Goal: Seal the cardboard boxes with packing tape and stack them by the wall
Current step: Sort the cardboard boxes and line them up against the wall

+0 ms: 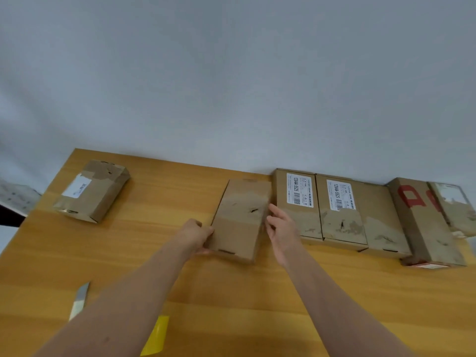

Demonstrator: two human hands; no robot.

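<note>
A brown cardboard box (239, 217) lies flat on the wooden table (231, 292), its far end near the white wall. My left hand (197, 234) grips its near left corner, fingers curled round the edge. My right hand (279, 228) rests against its right side with fingers nearly straight. Right of it, several boxes line the wall: two with white barcode labels (298, 202) (340, 210), a plain one (381, 222), and a long one with red print (425, 222). Another taped box (92, 190) lies apart at the far left.
A utility knife (79, 300) lies near the left front of the table. A yellow piece (157, 336) shows between my forearms at the front edge. One more box (456, 207) leans at the far right. The wall (231, 86) runs along the table's back.
</note>
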